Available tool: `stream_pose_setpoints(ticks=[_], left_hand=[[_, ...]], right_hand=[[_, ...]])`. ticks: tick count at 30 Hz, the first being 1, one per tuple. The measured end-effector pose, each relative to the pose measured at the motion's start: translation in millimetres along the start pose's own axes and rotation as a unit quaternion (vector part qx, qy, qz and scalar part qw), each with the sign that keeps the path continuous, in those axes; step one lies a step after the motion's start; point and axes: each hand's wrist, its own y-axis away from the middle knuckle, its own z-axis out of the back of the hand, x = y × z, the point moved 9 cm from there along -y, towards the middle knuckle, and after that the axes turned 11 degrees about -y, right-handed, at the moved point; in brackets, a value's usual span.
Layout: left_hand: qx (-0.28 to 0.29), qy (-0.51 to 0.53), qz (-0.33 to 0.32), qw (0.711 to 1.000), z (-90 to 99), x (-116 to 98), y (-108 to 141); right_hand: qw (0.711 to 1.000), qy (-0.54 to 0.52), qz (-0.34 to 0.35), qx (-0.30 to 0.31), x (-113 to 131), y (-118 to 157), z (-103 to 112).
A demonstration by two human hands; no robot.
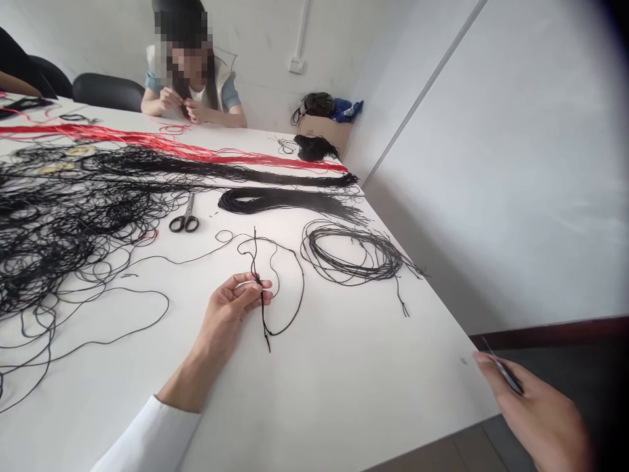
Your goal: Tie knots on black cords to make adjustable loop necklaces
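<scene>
In the head view, my left hand pinches a thin black cord between thumb and fingers. A small knot shows at the fingertips. From there one part of the cord curves round to the right in a loop, and short ends stick out above and below. Off the table's right edge, my right hand is closed round a slim tool with a thin metal tip and a dark handle. Its kind is partly hidden by the fingers and blur.
Coiled black cords lie right of my left hand. Beyond are scissors, a black cord bundle and red cords. Tangled black cord covers the left side. A person sits across the white table, handling red cord.
</scene>
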Motion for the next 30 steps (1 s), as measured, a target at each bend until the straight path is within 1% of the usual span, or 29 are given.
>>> stream_pose_setpoints(ticks=[2, 4, 5, 7, 9, 10, 12, 13, 15, 18, 22, 25, 30], left_hand=[[-0.001, 0.003, 0.000, 1.000, -0.8, -1, -1], [-0.002, 0.007, 0.001, 1.000, -1.9, -2, -2], [-0.003, 0.008, 0.002, 1.000, -2.7, -2, -2], [0.000, 0.007, 0.002, 1.000, -5.0, -3, 0], [0.008, 0.008, -0.002, 1.000, -8.0, -5, 2], [0.012, 0.010, -0.006, 1.000, -9.5, -6, 3], [0.020, 0.017, -0.010, 1.000, -11.8, -8, 6], [0.022, 0.020, -0.010, 1.000, -12.3, -8, 7], [0.023, 0.026, -0.006, 0.999, -12.4, -8, 8], [0.022, 0.039, -0.003, 0.999, -12.8, -9, 9], [0.025, 0.067, 0.002, 0.997, -15.5, -11, 11], [0.021, 0.082, 0.013, 0.996, -15.6, -11, 11], [0.029, 0.078, 0.004, 0.996, -14.0, -12, 10]], right_hand=[[0.997, -0.076, -0.001, 0.033, 46, 16, -10], [0.988, -0.138, 0.029, 0.063, 95, 33, -23], [0.980, -0.171, 0.052, 0.092, 120, 42, -34], [0.950, -0.245, 0.095, 0.169, 167, 63, -60], [0.905, -0.302, 0.135, 0.268, 211, 88, -90], [0.881, -0.329, 0.151, 0.306, 231, 101, -102], [0.846, -0.355, 0.173, 0.359, 263, 123, -121], [0.835, -0.362, 0.179, 0.373, 275, 132, -129], [0.829, -0.366, 0.182, 0.382, 291, 144, -140], [0.826, -0.378, 0.164, 0.384, 300, 152, -152], [0.807, -0.404, 0.132, 0.409, 302, 159, -164], [0.794, -0.425, 0.116, 0.419, 303, 162, -167], [0.800, -0.415, 0.106, 0.420, 302, 162, -167]])
